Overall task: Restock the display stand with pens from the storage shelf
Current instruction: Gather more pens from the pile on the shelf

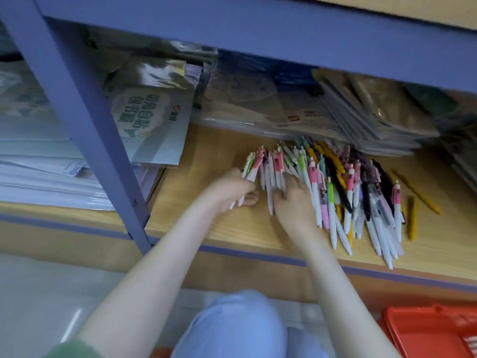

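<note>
Left hand [233, 188] pinches a few pens [251, 167]; right hand [293, 196] spread flat on the pile [343, 192], frame centre. Gather aligned, tips same way.

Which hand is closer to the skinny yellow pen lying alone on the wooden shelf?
Right. The right hand rests on the pen pile, left of the skinny yellow pen; the left hand, holding several white pens, is farther left.

A wooden shelf board [211, 151] with a blue front edge spans the scene under a blue steel beam [258, 29] — a slanted blue upright [85, 120] stands left of the hands. Plastic-wrapped packets [149, 117] are stacked beyond them. Below lies pale glossy floor [51, 293] — an orange crate [428, 332] sits lower right.
</note>
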Demonstrator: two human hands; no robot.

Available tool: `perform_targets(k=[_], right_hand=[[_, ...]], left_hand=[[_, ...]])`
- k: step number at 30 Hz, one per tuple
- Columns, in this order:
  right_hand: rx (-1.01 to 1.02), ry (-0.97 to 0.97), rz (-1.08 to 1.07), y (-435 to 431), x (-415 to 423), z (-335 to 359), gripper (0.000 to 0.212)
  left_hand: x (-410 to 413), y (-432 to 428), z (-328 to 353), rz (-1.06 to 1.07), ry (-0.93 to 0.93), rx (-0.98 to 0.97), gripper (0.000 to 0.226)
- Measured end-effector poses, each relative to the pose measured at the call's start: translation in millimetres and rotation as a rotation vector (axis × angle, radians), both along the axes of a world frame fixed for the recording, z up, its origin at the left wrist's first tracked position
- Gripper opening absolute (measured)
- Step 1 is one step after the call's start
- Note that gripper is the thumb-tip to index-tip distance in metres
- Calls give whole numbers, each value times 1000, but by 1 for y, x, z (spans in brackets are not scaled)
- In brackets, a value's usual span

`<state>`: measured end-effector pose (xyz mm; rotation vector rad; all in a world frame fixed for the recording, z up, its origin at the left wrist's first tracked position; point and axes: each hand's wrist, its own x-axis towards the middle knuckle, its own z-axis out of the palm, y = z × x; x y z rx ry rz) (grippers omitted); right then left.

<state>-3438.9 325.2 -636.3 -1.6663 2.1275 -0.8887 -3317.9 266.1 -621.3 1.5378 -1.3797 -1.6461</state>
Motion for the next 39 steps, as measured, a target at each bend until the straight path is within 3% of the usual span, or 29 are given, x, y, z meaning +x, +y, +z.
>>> perform_targets(k=[3, 7, 12, 15, 18, 23, 25, 30, 35, 39], right_hand=[[88, 71, -53, -7, 7, 2, 59], [228, 231, -28, -17, 20, 8, 72], [388, 141, 93, -31, 28, 11, 41], [427, 64, 118, -32, 21, 19, 18], [427, -161, 84, -25, 13, 23, 26], [239, -769, 43, -4, 17, 19, 18], [198, -884, 101, 2, 25, 16, 19], [187, -646, 273, 9, 34, 9, 19], [196, -319, 424, 10, 36, 10, 22], [189, -203, 513, 6, 43, 3, 50]], left_hand=[[27, 18, -1, 63, 366, 142, 27], [52, 30, -6, 64, 478, 118, 29], [60, 35, -6, -35, 413, 74, 15], [61, 35, -5, -10, 474, 78, 15], [61, 32, -8, 49, 551, 45, 27], [57, 33, -12, 86, 568, 6, 26], [52, 36, -15, 66, 547, -3, 29], [46, 37, -19, 71, 490, 25, 34], [34, 36, -11, 133, 646, 126, 27], [24, 34, -11, 220, 624, 67, 9]])
